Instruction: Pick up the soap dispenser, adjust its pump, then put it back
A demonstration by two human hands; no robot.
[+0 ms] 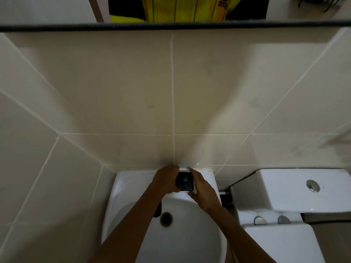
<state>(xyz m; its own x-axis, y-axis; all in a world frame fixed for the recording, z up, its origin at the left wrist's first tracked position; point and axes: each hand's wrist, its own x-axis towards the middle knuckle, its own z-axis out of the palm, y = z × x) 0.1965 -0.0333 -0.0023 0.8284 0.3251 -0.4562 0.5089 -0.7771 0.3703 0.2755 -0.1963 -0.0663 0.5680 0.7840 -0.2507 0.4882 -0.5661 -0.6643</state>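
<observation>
Reaching over a glossy white sink [121,188], a person brings both bare hands to a black dispenser [185,184] at the back ledge, close under the tiled wall [133,88]. Seen from above, its top is a smooth, dark, rounded square with a small raised pump at the centre; whether its base rests on the ledge cannot be told. The left hand [166,180] is curled round its left side, fingers wrapped against it. The right hand [202,186] lies flat and open along its right side, fingers straight, thumb spread below; whether it truly presses the dispenser cannot be told.

The basin is a deep rounded bowl with a dark round drain [166,218], partly crossed by the left forearm. Large matt cream tiles with pale grout cover the wall. A black-framed mirror [174,27] runs above, reflecting yellow and black cloth. To the right stands a white toilet [281,238], its boxy cistern [303,188] topped by a chrome round button [313,185]
</observation>
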